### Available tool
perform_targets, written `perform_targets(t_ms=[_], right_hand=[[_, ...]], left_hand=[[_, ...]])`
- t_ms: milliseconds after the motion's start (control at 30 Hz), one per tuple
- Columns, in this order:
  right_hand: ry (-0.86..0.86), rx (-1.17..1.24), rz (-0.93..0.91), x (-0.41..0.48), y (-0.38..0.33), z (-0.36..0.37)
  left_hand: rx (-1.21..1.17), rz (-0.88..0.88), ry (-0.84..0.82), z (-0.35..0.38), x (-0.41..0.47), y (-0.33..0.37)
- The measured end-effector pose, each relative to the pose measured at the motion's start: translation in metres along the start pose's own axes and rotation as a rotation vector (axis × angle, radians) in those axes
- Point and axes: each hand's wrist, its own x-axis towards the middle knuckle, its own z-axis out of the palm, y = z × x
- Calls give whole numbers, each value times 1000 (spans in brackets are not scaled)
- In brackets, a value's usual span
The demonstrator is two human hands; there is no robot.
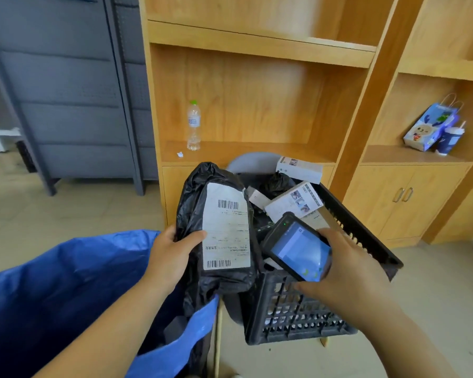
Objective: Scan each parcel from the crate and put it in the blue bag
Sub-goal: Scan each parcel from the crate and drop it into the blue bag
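My left hand point(172, 255) grips a black plastic parcel point(200, 214) by its left edge, thumb on the front, holding it upright with its white barcode label point(227, 227) facing me. It hangs between the open blue bag point(66, 282) at lower left and the black slatted crate point(292, 315). My right hand point(347, 263) holds a handheld scanner point(298, 246) with a lit blue screen just right of the label, over the crate. Inside the crate lie white boxes point(295, 203) and another black parcel point(277, 184).
A wooden shelf unit point(257, 110) stands behind the crate, with a water bottle point(194, 126) on its ledge. At right, a blue paper bag point(429, 126) and a cup point(449, 140) sit above cupboard doors. Grey metal racking point(66, 91) stands at left.
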Motion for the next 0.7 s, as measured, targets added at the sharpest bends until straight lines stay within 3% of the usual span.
perform_targets(t_ms=[300,433,567,700], right_hand=[[-226,1,-215,24,-86,87],[-356,-23,-297,40,-120,141],[-449,-92,-331,57,-142,193],[-542,-172,-334,78,-158,240]], left_hand=[[202,-186,299,-133,-6,-57],[399,-281,443,-192,3,-89],[648,-413,479,-233,18,-131],[886,-618,391,-254,41,-177]])
